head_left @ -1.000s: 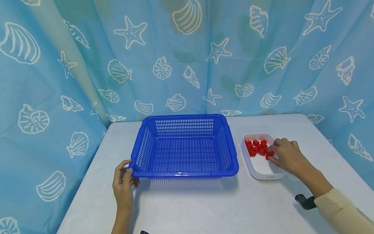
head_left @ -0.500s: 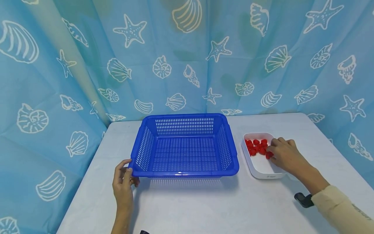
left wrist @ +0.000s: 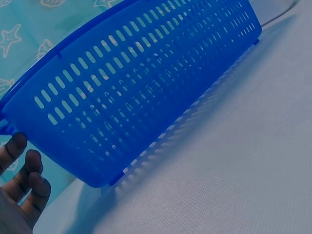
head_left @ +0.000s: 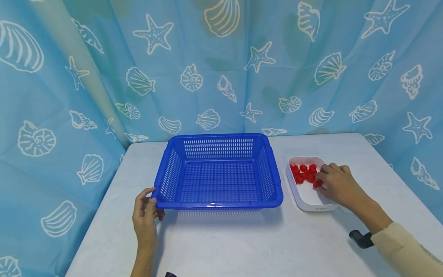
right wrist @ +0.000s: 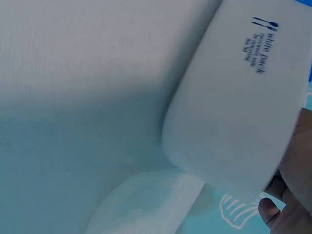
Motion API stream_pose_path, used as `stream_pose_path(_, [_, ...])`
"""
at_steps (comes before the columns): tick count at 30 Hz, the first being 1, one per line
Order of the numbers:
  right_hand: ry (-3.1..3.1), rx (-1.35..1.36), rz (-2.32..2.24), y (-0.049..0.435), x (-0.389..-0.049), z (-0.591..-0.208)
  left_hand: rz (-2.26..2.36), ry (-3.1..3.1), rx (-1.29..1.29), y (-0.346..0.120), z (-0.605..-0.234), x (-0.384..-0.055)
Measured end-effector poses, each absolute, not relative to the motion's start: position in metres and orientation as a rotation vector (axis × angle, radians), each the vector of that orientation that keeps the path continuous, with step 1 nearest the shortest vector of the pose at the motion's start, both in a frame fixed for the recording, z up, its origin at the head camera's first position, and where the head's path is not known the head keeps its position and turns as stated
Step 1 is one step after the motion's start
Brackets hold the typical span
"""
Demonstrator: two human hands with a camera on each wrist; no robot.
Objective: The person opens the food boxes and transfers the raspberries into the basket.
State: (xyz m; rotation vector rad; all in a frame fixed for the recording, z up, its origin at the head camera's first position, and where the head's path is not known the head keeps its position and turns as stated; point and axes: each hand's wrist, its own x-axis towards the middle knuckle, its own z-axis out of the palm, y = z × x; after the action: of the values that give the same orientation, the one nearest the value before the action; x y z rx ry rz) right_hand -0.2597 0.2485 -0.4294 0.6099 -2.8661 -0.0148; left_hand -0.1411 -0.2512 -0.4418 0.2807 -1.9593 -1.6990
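Observation:
A blue plastic basket [head_left: 218, 205] with slotted walls stands on the white-covered table. My left hand [head_left: 145, 219] holds its front left corner, thumb on the rim and other fingers outside below it. In the left wrist view, curled fingers [left wrist: 36, 195] show beside the basket's outer wall [left wrist: 63, 141]. To the right is a white plastic box [head_left: 313, 208] with several small red balls [head_left: 301, 177] at its far left end. Reaching over the box's right side, my right hand [head_left: 340, 186] pinches one red ball [head_left: 317, 184] between thumb and fingers. That ball is hidden in the right wrist view.
A blue curtain [head_left: 207, 77] with shell and starfish prints hangs behind and left of the table [head_left: 225, 242]. In the right wrist view the box's outer wall [right wrist: 234, 107] bears printed lettering. Below it lies a pale rounded translucent piece [right wrist: 146, 204].
My right hand's fingers have closed in on the red ball near the box's right side, and it has shifted slightly. The left hand keeps its place on the basket corner.

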Motion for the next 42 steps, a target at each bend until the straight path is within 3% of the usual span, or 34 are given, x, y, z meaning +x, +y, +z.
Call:
stream_pose_path(16, [-2.841,0.569,0.262,0.238,-0.244,-0.401,-1.696,-1.935,0.283,-0.255,-0.454,-0.145])
stream_pose_path(30, [-2.758,0.585,0.323,0.223,-0.235,-0.373,-1.680,-1.968,0.235,-0.245,-0.428,-0.136])
stream_pose_path(42, [-2.733,0.626,0.440,0.209,-0.229,-0.361,-1.729,-1.940,0.247,-0.248,-0.436,-0.135])
